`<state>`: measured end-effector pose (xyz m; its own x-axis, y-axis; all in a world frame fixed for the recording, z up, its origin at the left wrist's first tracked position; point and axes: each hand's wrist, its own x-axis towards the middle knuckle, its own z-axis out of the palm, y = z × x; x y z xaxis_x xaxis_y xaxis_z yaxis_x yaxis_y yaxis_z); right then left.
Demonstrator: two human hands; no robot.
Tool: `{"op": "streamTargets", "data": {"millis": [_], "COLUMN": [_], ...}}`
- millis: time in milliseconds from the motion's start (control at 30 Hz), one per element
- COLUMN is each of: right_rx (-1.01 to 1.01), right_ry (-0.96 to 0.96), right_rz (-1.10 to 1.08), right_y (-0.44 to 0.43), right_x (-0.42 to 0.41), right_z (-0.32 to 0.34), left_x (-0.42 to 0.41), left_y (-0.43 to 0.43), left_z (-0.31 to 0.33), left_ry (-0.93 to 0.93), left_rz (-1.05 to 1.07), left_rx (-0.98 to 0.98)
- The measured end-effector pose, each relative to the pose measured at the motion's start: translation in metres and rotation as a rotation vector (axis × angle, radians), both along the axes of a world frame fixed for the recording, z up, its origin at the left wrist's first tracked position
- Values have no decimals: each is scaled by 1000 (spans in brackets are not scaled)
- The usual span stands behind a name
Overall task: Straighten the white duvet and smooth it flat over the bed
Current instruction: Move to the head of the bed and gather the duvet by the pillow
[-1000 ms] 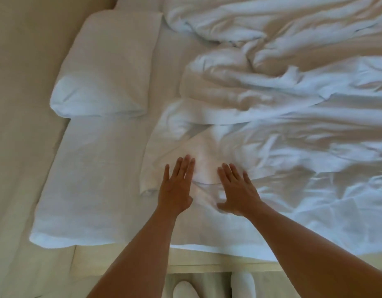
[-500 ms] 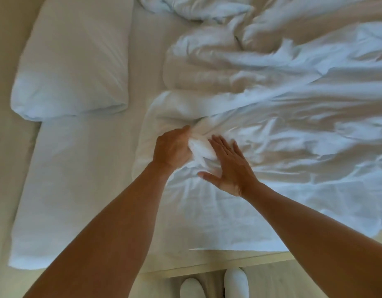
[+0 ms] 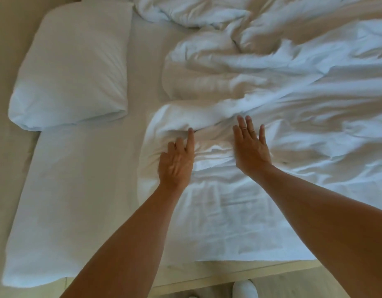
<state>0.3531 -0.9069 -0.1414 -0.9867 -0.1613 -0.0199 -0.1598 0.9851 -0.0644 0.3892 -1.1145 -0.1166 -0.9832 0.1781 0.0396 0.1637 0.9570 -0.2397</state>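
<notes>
The white duvet lies crumpled over the right and middle of the bed, with thick rolled folds toward the top and a flatter part near the front edge. My left hand rests palm down on a fold near the duvet's left edge, fingers stretched forward. My right hand lies flat on the duvet a little to the right, fingers spread, rings on two fingers. Neither hand grips the cloth. A bunched ridge sits between the two hands.
A white pillow lies at the upper left on the bare white bottom sheet. The pale wooden bed frame runs along the front edge. A white-socked foot stands on the floor below.
Half a second ago my left hand was closed on a bunch of duvet; now it has let go and lies flat. My right hand has slid further right and forward.
</notes>
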Motion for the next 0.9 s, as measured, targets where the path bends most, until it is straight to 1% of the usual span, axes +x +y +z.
{"op": "streamTargets", "data": {"millis": [33, 100, 200, 300, 500, 633, 733, 833, 900], "right_rx": [34, 37, 43, 96, 170, 105, 44, 19, 18], "right_ry": [-32, -75, -127, -183, -302, -382, -418, -445, -425], "right_rz": [1, 29, 28, 51, 71, 31, 33, 51, 41], "right_y": [3, 4, -4, -5, -23, -69, -126, -185, -205], "right_x": [-2, -2, 15, 47, 130, 203, 250, 281, 293], "right_z": [-8, -17, -32, -40, -17, -3, 3, 9, 7], "left_x": [-7, -19, -21, 3, 77, 140, 185, 215, 226], "left_y": [-2, -12, -25, -31, -54, -101, -158, -218, -237], "left_z": [-4, -13, -40, -58, -48, -41, -32, -18, -10], "left_ry": [23, 94, 103, 61, -4, -38, -78, -75, -57], "left_rz": [13, -1, -102, -179, -291, -335, -352, -357, -356], "left_rx": [3, -4, 16, -1, 44, 21, 1, -13, -6]}}
